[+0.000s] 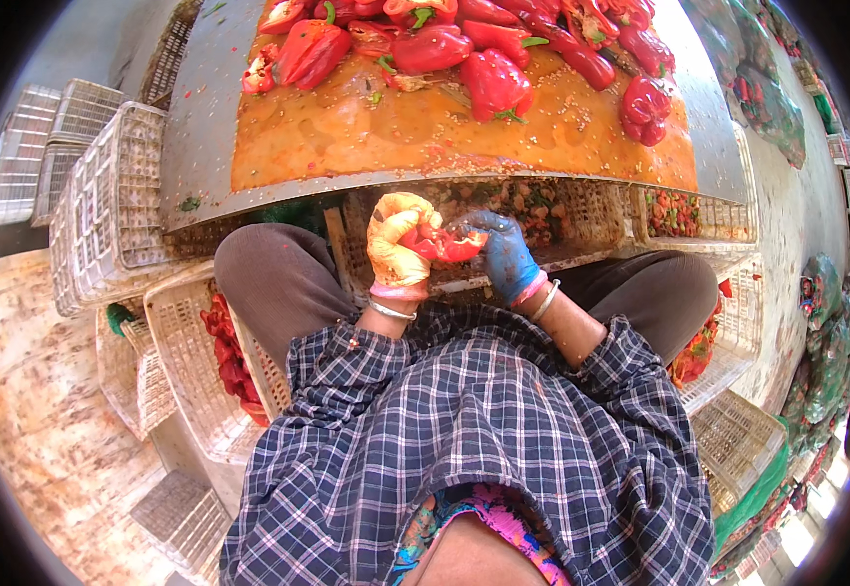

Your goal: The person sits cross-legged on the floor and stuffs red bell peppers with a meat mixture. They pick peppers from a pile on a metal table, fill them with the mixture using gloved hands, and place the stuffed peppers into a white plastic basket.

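My left hand (400, 238), in a yellowish rubber glove, grips one side of an opened red bell pepper piece (443, 243) over my lap. My right hand (499, 245), in a blue glove, has its fingers on the pepper's other end; its fingertips are partly hidden. Beyond both hands, on the orange-stained top of a metal table (410, 146), lie many red peppers (494, 84), some whole and some split, with loose seeds around them.
Under the table edge stands a plastic crate (593, 220) with pepper cores and scraps. Crates with red pepper pieces stand by my left (190, 359) and right (732, 344) legs. Stacked crates (113, 198) are beside the table at left. Filled green mesh bags (769, 110) lie at far right.
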### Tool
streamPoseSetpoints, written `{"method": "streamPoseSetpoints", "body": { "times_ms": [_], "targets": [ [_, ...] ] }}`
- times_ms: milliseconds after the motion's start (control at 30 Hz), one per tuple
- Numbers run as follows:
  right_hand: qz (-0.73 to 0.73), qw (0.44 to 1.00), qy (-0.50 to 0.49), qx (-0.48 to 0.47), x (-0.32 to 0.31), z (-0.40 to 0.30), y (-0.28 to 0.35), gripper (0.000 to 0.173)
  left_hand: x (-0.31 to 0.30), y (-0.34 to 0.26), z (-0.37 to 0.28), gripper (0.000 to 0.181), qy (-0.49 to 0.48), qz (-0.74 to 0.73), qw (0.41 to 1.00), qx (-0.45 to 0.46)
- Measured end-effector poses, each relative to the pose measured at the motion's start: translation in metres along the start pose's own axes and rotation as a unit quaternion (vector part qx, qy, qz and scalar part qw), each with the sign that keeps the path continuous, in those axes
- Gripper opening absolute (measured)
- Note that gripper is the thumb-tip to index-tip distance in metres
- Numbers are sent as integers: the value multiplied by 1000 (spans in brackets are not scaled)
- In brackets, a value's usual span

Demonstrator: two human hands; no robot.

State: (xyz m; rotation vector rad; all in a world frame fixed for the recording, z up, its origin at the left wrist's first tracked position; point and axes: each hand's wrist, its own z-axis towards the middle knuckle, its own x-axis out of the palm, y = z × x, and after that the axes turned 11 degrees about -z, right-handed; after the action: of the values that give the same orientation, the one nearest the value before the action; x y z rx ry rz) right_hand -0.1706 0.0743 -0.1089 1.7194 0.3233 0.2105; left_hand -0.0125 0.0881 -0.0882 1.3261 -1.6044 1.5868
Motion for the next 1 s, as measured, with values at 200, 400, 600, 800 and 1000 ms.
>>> {"method": "streamPoseSetpoints", "body": {
  "times_ms": [200,400,600,800,1000],
  "targets": [
    [-53,994,-92,-8,17,-9,20,8,9,-4,-3,4,40,90,994,43],
    [313,934,-38,170,-6,1,36,10,9,-2,-6,6,-9,36,999,-14],
    [178,966,-70,177,-16,10,58,11,8,-8,-4,6,-18,39,999,-11],
    [173,968,-22,179,-22,11,35,9,9,-7,-5,7,-57,53,993,-92],
    [-394,916,-57,-50,-35,11,42,25,10,-12,-1,7,31,31,999,-11]
  ]
}}
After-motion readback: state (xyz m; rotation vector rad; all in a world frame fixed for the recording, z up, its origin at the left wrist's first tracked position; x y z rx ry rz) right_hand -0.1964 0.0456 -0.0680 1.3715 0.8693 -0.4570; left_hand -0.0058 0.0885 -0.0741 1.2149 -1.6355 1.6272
